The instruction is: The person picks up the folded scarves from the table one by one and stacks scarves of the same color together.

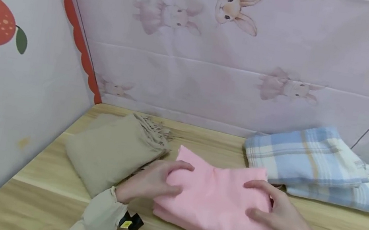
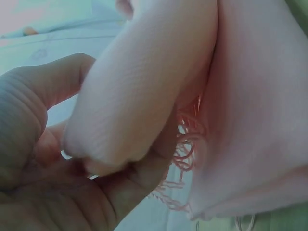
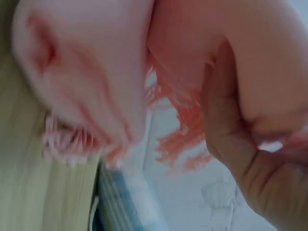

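A folded pink scarf lies at the front middle of the table, stacked in layers. My left hand grips the left end of its top layer, thumb above and fingers around the fold. At the opposite end, my right hand holds the same layer between thumb and fingers. Seen from the left wrist, the rolled pink fold sits inside the curled hand, with looped fringe hanging behind it. The right wrist view has coral-pink fringe beside the thumb, and the upper layer stands apart from the lower one.
A folded beige scarf with fringe lies to the left, close to my left wrist. Behind my right hand is a folded blue-and-white plaid scarf. A rabbit-print cloth wall borders the wooden table at the back.
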